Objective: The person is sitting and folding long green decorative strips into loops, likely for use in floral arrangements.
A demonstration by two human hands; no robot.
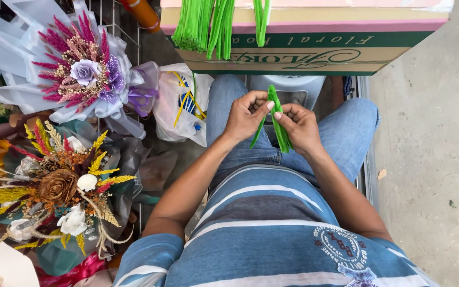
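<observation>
You're seated over a concrete floor, knees apart in blue jeans, and straight ahead of you sits the biggest thing in view: a long cardboard box, pink band along its upper edge, dark green band with pale script lettering below, plain tan under that. Over its near edge hang bundles of bright green pipe cleaners, dangling in three clumps.

Off to your left, up top, there's a wrapped bouquet in translucent white and lilac paper, magenta plumes fanned around a pale purple rose. Below it, a second dried bouquet, yellow and rust stems around a brown flower and small white blooms. Between the bouquets and your left knee slumps a white plastic bag with blue and yellow markings, its print too crumpled to make out. Just past your knees, a pale grey plastic object peeks out under the box.

Now the hands, right over your lap. Your left hand has fingertips gathered, pinching the upper part of a folded green pipe cleaner piece. Your right hand grips the same piece lower down, thumb and fingers closed round it, the green ends poking out below the palm. The piece stands nearly upright between the two hands, tip towards the box, both hands close together and almost touching.
</observation>
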